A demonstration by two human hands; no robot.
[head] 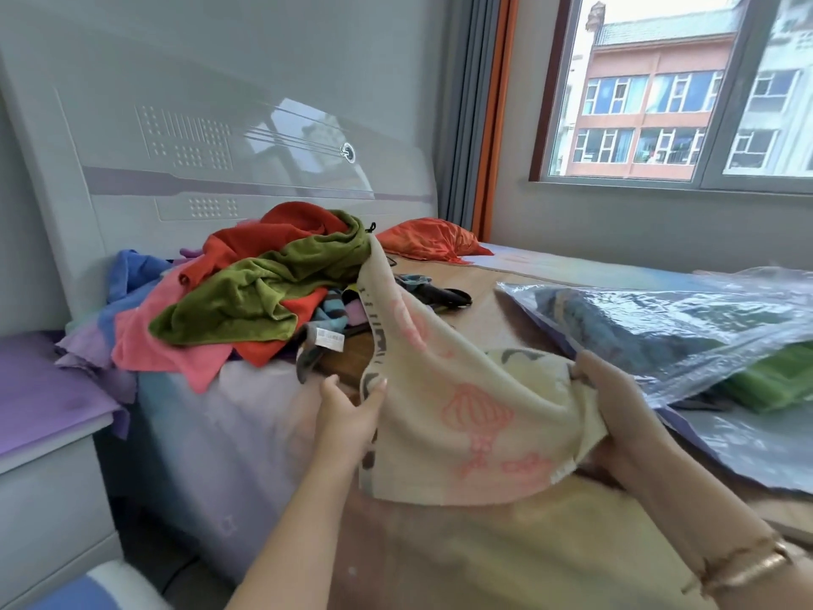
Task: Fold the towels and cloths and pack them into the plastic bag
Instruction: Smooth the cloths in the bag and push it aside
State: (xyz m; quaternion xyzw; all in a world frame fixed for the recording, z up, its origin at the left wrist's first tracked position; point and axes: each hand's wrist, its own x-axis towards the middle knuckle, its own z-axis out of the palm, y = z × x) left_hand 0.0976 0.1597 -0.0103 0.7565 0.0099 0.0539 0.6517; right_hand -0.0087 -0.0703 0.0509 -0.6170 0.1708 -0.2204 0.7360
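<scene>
Over the bed (506,284), two hands hold up a cream towel (462,389).
Left hand (347,416) pinches its edge, right hand (616,398) grips its corner; messy cloth pile (246,292) lies left, plastic bag (668,328) right.

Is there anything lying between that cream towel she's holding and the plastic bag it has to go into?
Nothing visible does. Both the left hand and right hand grip the cream towel, and the plastic bag lies right beside it on the bed. The pile of cloths sits on the opposite side.
</scene>
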